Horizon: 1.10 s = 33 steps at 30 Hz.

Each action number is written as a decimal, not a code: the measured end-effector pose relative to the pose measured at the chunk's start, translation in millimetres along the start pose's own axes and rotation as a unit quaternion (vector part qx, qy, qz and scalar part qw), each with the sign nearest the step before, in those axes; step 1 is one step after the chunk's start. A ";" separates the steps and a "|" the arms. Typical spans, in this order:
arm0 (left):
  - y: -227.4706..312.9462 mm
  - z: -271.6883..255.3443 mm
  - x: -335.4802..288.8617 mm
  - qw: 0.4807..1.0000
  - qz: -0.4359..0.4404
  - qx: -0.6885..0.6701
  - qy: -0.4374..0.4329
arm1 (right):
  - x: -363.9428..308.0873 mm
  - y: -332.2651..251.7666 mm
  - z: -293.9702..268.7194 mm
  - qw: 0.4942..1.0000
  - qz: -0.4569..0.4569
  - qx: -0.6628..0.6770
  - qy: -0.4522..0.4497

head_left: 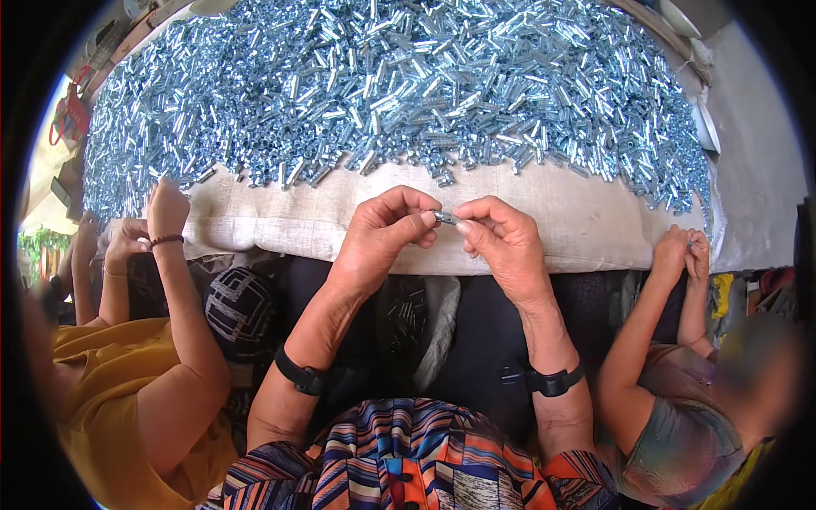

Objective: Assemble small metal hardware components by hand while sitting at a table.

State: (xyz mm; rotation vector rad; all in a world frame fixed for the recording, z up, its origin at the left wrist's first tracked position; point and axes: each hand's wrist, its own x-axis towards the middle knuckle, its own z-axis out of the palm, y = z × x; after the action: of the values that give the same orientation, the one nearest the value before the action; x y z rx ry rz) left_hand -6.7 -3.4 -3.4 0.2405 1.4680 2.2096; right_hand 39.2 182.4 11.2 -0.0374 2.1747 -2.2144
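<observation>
A small shiny metal sleeve (444,218) lies level between my two hands, above the near edge of the pale cloth. My left hand (382,234) pinches one end of it between thumb and forefinger. The other end is in the fingertips of my right hand (508,242), with the thumb toward me. Fingertips cover both ends, so whether it is one piece or two joined cannot be made out. Just beyond my hands spreads a wide heap of bluish silver metal sleeves (382,93), some long and some short.
Pale cloth (280,223) covers the work surface under the heap. At the left, a person in a mustard top has raised hands (167,208) by the cloth edge. On the right, another person's hands (680,253) hold a small piece. More metal pieces (408,319) lie on dark fabric below my hands.
</observation>
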 end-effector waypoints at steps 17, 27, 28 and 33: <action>-23.4 10.4 6.1 0.846 0.214 0.485 0.051 | 5.8 26.0 16.4 0.979 -0.063 -0.162 0.108; -9.0 -16.9 23.0 0.813 0.180 0.539 0.122 | 16.1 25.0 23.5 0.908 -0.201 -0.360 0.073; -8.9 -18.5 28.2 0.813 0.182 0.539 0.123 | 15.5 22.9 20.0 0.937 -0.143 -0.314 0.058; -4.3 -19.6 50.9 0.741 0.216 0.618 0.148 | 11.8 -3.2 9.4 0.964 0.003 -0.231 -0.133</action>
State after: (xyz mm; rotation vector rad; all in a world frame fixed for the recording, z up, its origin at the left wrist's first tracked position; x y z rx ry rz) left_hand -57.7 6.0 -21.1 0.7139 3.1312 1.1353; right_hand 27.8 172.6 14.5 -0.3197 2.4598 -1.5397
